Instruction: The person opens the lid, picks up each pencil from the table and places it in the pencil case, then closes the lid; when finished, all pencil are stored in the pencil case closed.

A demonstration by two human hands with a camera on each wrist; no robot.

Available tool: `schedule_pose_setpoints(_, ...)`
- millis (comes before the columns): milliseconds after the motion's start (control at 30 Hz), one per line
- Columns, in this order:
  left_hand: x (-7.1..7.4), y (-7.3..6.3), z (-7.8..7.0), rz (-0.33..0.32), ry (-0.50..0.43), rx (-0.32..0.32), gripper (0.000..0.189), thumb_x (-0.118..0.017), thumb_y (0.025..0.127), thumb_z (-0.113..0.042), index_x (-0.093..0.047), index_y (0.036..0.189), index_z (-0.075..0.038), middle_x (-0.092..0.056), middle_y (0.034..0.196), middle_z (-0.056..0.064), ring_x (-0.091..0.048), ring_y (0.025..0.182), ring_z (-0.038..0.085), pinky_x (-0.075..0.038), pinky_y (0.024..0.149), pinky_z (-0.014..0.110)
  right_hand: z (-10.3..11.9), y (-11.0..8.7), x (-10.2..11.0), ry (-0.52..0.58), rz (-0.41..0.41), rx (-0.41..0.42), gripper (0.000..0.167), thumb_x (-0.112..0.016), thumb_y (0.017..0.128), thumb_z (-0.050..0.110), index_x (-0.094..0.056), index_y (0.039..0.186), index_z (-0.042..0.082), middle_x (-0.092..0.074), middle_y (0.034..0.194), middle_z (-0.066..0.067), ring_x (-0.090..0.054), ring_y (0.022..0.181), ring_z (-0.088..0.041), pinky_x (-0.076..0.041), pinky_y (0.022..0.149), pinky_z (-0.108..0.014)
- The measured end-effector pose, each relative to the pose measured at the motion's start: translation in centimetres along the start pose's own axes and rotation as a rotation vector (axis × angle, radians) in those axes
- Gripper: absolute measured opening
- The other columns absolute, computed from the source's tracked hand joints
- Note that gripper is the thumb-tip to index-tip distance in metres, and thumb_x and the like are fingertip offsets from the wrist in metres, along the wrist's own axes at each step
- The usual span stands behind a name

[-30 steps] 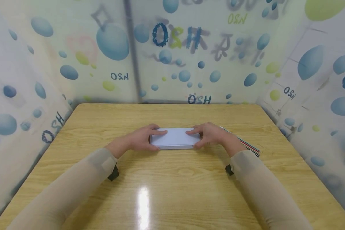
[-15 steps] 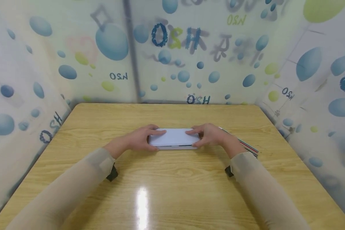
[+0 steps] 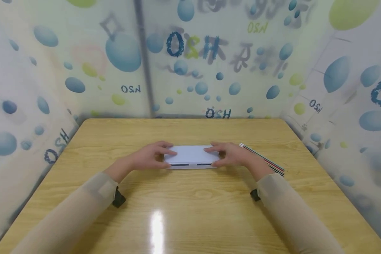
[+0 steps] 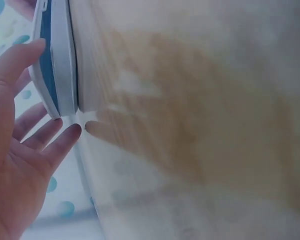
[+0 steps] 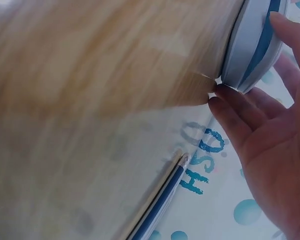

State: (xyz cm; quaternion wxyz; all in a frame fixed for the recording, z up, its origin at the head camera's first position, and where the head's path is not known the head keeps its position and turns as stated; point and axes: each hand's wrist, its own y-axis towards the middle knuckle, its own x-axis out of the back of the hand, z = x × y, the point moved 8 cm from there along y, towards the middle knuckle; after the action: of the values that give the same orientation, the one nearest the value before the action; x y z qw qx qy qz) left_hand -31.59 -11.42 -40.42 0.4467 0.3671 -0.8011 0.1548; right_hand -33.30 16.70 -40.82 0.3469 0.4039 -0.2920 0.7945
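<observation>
A flat white pencil case (image 3: 192,154) lies crosswise on the table in the head view. Dark gaps show along its front, and its side is blue between the white shells in both wrist views. My left hand (image 3: 149,156) is at its left end, index finger over the top, thumb at the front corner. The left thumb (image 4: 37,47) overlaps the blue side, the other fingers spread by the end. At the right end, my right hand (image 3: 233,155) mirrors this, with the right thumb (image 5: 280,22) at the blue side and fingertips beside the lower shell.
Several pencils (image 3: 268,163) lie in a slanted bunch on the table, partly behind my right forearm. The wooden table (image 3: 190,211) ends at a wall covering (image 3: 190,102) printed with blue and green drops. A small black device (image 3: 118,198) hangs under my left wrist.
Gaps have appeared along the case's front edge, and its top has lifted slightly there. My left hand has moved slightly outward, fingers looser on the case. The right fingers have spread a little.
</observation>
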Motion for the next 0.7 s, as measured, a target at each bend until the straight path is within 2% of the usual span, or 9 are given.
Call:
schedule_pose_setpoints(200, 0.4, -0.4, -0.5, -0.057, -0.037, -0.049, 0.04, -0.082, 0.1, -0.021, -0.076, 0.139, -0.012, -0.062, 0.156, 0.019, -0.059, 0.144, 0.042, -0.051, 0.117, 0.06, -0.5, -1.2, 0.4, 0.076, -0.061, 0.006, 0.065, -0.085, 0.098, 0.041, -0.061, 0.158, 0.029, -0.035, 0.179, -0.009, -0.029, 0.167, -0.043, -0.03, 0.13, -0.067)
schedule_pose_setpoints(333, 1.0, -0.5, -0.7, -0.11, -0.071, -0.057, 0.034, -0.082, 0.101, -0.018, -0.08, 0.134, -0.012, -0.069, 0.146, 0.014, -0.066, 0.135, 0.037, -0.057, 0.109, 0.056, -0.3, -2.6, 1.5, 0.144, -0.16, 0.035, 0.062, -0.085, 0.098, 0.036, -0.064, 0.155, 0.023, -0.043, 0.173, -0.013, -0.04, 0.159, -0.044, -0.038, 0.123, -0.07)
schedule_pose_setpoints(433, 1.6, -0.5, -0.8, -0.151, -0.1, -0.055, 0.028, -0.081, 0.101, -0.017, -0.082, 0.129, -0.013, -0.074, 0.138, 0.011, -0.071, 0.124, 0.032, -0.06, 0.102, 0.054, 0.0, -3.7, 2.4, 0.187, -0.234, 0.074, 0.053, -0.085, 0.099, 0.029, -0.07, 0.149, 0.019, -0.055, 0.153, -0.017, -0.055, 0.136, -0.043, -0.048, 0.112, -0.064)
schedule_pose_setpoints(533, 2.0, -0.5, -0.8, -0.183, -0.111, -0.052, 0.025, -0.081, 0.101, -0.016, -0.083, 0.126, -0.014, -0.076, 0.131, 0.007, -0.072, 0.116, 0.026, -0.063, 0.097, 0.051, 0.3, -4.6, 3.1, 0.2, -0.289, 0.104, 0.04, -0.085, 0.099, 0.025, -0.077, 0.138, 0.018, -0.062, 0.127, -0.014, -0.059, 0.105, -0.035, -0.053, 0.095, -0.051)
schedule_pose_setpoints(633, 2.4, -0.4, -0.9, -0.212, -0.1, -0.055, 0.023, -0.082, 0.101, -0.015, -0.084, 0.124, -0.015, -0.077, 0.127, 0.006, -0.073, 0.11, 0.023, -0.064, 0.094, 0.048, 0.4, -5.2, 3.1, 0.198, -0.29, 0.12, 0.031, -0.083, 0.101, 0.022, -0.08, 0.131, 0.016, -0.068, 0.111, -0.008, -0.058, 0.087, -0.024, -0.054, 0.08, -0.038)
schedule_pose_setpoints(700, 2.7, -0.5, -1.0, -0.229, -0.095, -0.055, 0.022, -0.082, 0.1, -0.014, -0.085, 0.123, -0.014, -0.078, 0.125, 0.005, -0.073, 0.108, 0.022, -0.064, 0.093, 0.047, 0.2, -5.2, 2.6, 0.209, -0.254, 0.107, 0.028, -0.081, 0.102, 0.023, -0.08, 0.13, 0.015, -0.071, 0.11, -0.004, -0.059, 0.083, -0.018, -0.053, 0.074, -0.032)
